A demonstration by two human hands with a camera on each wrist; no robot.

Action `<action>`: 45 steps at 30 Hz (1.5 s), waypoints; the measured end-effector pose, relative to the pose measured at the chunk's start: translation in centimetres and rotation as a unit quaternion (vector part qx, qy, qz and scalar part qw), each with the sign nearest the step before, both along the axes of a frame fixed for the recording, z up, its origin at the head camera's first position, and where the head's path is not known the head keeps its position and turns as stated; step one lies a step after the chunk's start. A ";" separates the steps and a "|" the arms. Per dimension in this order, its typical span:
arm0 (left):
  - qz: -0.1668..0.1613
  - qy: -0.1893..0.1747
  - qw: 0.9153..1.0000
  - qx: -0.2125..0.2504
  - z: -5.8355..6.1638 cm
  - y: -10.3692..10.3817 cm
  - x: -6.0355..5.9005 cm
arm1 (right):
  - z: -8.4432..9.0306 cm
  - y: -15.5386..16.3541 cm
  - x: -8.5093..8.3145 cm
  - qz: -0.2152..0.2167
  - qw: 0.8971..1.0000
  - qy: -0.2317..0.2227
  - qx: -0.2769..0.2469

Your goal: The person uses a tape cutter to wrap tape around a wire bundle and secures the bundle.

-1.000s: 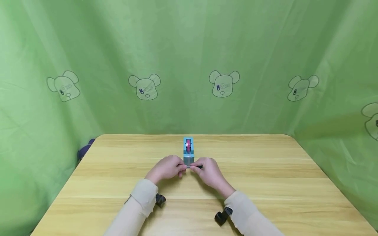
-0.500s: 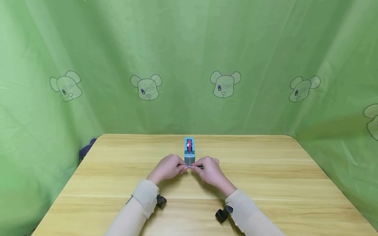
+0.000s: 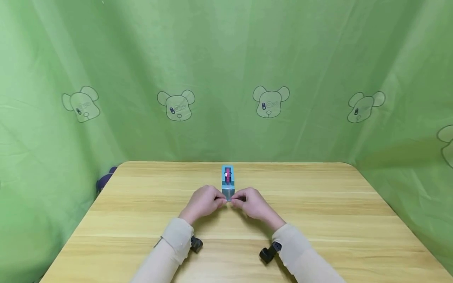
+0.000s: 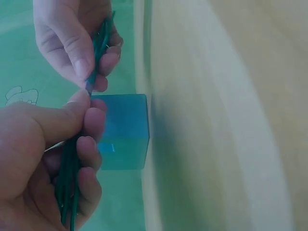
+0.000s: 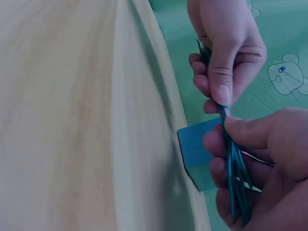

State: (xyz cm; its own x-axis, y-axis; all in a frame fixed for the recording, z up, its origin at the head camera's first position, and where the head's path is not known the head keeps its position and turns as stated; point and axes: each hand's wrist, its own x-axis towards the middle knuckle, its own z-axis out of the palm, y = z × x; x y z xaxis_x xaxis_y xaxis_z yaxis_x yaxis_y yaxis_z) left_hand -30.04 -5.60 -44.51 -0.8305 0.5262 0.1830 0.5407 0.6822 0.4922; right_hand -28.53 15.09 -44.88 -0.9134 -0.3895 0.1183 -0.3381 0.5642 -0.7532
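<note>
- The left hand (image 3: 203, 201) and right hand (image 3: 254, 203) meet at the middle of the bench (image 3: 318, 220), fingertips almost touching, just in front of a small blue box (image 3: 227, 182).
- Between them they hold a bundle of thin green strands (image 4: 72, 163), narrow, flat-looking and slightly glossy; what they are made of I cannot tell.
- In the left wrist view the left hand's thumb and curled fingers (image 4: 89, 149) pinch the strands, which run down through the palm and out below it.
- In the right wrist view the right hand's thumb and curled fingers (image 5: 216, 159) grip the same bundle (image 5: 235, 178) in the same way; the other hand pinches its far end from above.
- The blue box is a squarish block with flat, matte sides and sharp corners, standing on the bench right behind the hands. From the head view its top shows a red and dark strip with a small white patch. A pale, shiny strip lies at its near face, between the fingertips.
- Both sleeves (image 3: 173, 239) are pale beige cloth; a small black wrist camera mount (image 3: 267, 253) sits under each wrist.
- The bench is light wood with straight lengthwise grain, a smooth top and rounded far corners.
- Behind and to both sides hangs a soft, creased green curtain (image 3: 226, 59) printed with outlined bear heads (image 3: 270, 101).
- A dark purple object (image 3: 104, 180) peeks out past the bench's far left corner; its shape is unclear.
</note>
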 end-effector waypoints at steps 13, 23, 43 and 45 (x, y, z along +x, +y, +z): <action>-0.022 -0.086 0.995 -0.042 1.9 0.0 -0.8 | -1.1 -0.7 0.5 -0.063 0.996 0.067 -0.016; -0.038 -0.126 0.990 -0.052 2.5 -0.2 -1.7 | -1.1 -1.0 0.6 -0.081 0.982 0.165 0.031; -0.034 -0.013 0.998 0.042 -0.5 -0.1 -0.8 | 0.1 0.1 -0.2 0.004 0.999 -0.009 0.034; -0.029 -0.003 0.999 0.041 -0.6 0.0 -0.7 | 0.0 0.1 -0.2 0.002 1.000 -0.018 0.026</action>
